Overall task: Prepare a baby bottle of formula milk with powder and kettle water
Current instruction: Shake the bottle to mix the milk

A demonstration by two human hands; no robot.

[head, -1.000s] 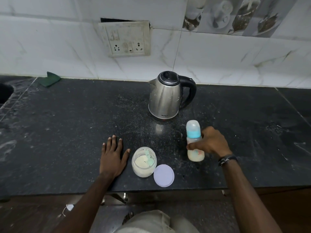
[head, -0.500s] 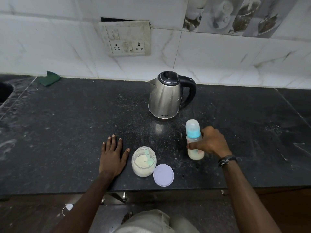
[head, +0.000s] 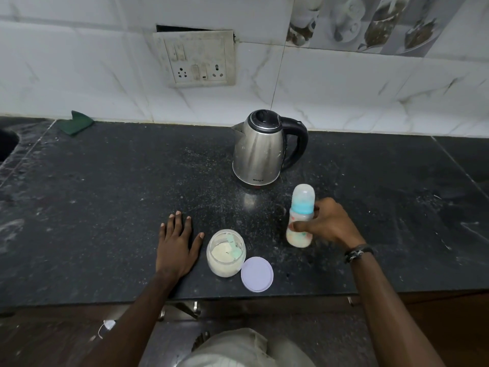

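Nearest the camera, a fold of pale cloth [head: 238,348] at the bottom edge, then two bare forearms reaching up over the front lip of the dark stone counter [head: 105,207]. Just past that lip, a round lilac lid [head: 257,274] lying flat, touching the side of an open glass jar [head: 225,253] of pale powder with a green scoop [head: 234,247] stuck in it. Left hand [head: 176,247] flat on the counter beside the jar, fingers straight and a little spread, thumb pointing toward the glass, holding nothing. Over to the right, right hand [head: 326,223] wrapped round the lower body of the baby bottle [head: 301,215], thumb across the front, fingers curled behind, a dark band [head: 358,252] on the wrist. Bottle upright with a slight lean, blue ring and clear cap on top, milky liquid in the bottom part; base blurred, so hard to say whether standing on the counter or raised just off it. Hands well apart, jar and lid between them. Further back, a steel kettle [head: 260,149] with black lid and black handle, standing behind the bottle, spout to the left, handle to the right. Pale specks scattered over the stone around it. Far left, a green cloth [head: 75,124] at the foot of the wall. Above, a grubby white socket plate [head: 195,59] set in white marbled tiles [head: 79,75], and a printed tile with cups [head: 370,19] up in the right corner.
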